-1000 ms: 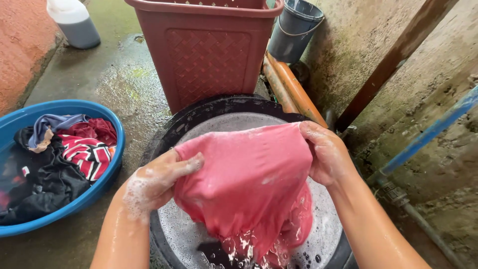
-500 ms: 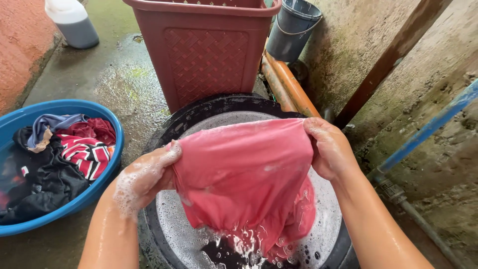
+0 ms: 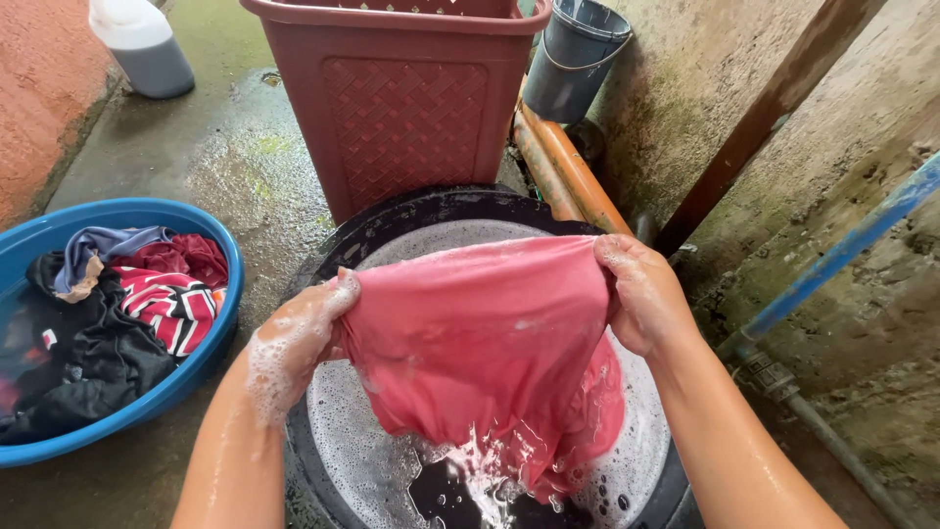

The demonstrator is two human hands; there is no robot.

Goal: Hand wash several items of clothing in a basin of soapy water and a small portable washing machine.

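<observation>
So, both hands are clamped on a wet pink garment (image 3: 480,343), stretched out btwn them over a black tub (image 3: 392,220) full of soapy water. Left hand (image 3: 299,338) is covered in suds, fingers curled tight round the left edge of the cloth. Right hand (image 3: 646,299) has its fingers closed over the top right corner, thumb side tucked under the fabric. The garment hangs down in the middle, w/ its lower end dripping and touching the foamy water near the front of the tub.

Other stuff: a maroon plastic laundry basket (image 3: 406,108) sits right behind the tub, basically touching its rim. Blue basin (image 3: 211,338) off to the left on the wet concrete, holding dark, red and striped clothes. A grey bucket (image 3: 578,59) and orange pipes (image 3: 568,171) by the wall, and a white jug (image 3: 142,44) top left, well apart from everything else.
</observation>
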